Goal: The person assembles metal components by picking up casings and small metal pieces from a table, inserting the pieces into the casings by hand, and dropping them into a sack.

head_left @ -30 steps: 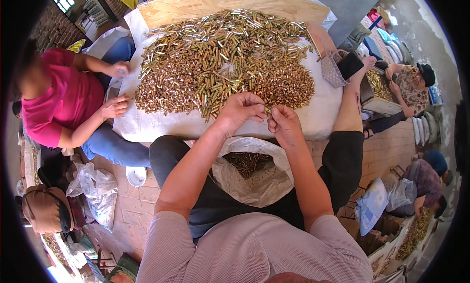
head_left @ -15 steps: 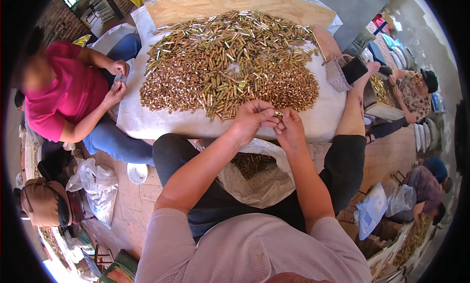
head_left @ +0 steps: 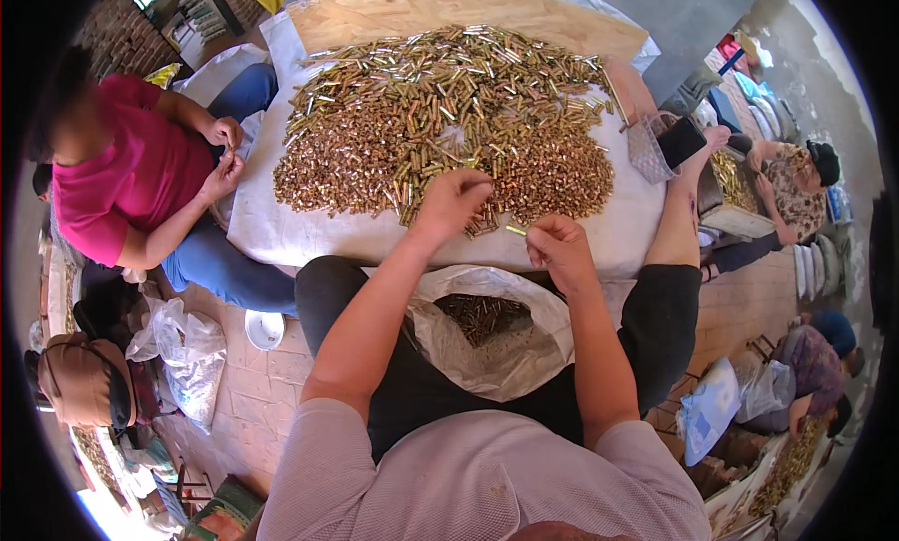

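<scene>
Between the thumb and forefinger of my right hand (head_left: 559, 246) is a slim gold-coloured metal tube (head_left: 516, 229), its free end pointing left. My left hand (head_left: 454, 202) hovers at the near edge of the heap, fingers curled together; whatever is in them is hidden. Spread over the covered table is a heap of long gold-coloured metal tubes (head_left: 468, 64). Smaller coppery metal pieces lie in a left pile (head_left: 337, 162) and a right pile (head_left: 557, 171). Below my hands, an open whitish sack (head_left: 506, 377) between my legs holds dark, slender metal parts (head_left: 479, 316).
A wooden board (head_left: 459, 15) edges the table's far side. At the right corner a woven basket (head_left: 648, 150) sits with a phone (head_left: 680, 142). On the left sits a person in a pink shirt (head_left: 140, 167). A white bucket (head_left: 265, 329) and plastic bag (head_left: 192, 363) stand on the floor.
My hands, together on one metal piece before, are now apart. The left has moved up and left to the heap; the right has dropped slightly and keeps a tube.
</scene>
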### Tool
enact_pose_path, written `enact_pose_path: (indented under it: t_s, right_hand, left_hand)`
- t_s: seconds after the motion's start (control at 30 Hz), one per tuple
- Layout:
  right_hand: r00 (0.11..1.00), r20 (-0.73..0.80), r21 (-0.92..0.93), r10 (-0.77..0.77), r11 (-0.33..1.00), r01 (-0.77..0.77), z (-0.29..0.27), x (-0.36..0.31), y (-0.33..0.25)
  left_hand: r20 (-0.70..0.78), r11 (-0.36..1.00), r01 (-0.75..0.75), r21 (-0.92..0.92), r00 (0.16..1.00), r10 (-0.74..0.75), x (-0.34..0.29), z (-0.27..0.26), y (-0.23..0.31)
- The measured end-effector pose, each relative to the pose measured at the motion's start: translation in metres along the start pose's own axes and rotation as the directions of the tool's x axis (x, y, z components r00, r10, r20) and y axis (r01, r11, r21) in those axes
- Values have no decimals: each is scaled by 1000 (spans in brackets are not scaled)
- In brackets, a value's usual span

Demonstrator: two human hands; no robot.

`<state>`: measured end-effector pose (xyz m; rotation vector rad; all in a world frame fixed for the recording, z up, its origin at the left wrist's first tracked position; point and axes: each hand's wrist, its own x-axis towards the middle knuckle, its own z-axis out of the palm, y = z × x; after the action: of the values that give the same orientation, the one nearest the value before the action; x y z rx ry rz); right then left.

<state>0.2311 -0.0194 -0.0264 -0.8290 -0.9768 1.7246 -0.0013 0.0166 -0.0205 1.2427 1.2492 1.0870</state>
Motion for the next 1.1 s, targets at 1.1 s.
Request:
enact_pose_path:
  t_s: [1.1]
  right_hand:
    - [928,106,-991,-357,35,127,-22,16,9]
  left_hand:
    - [115,712,-303,634,947,302,-1,1,4]
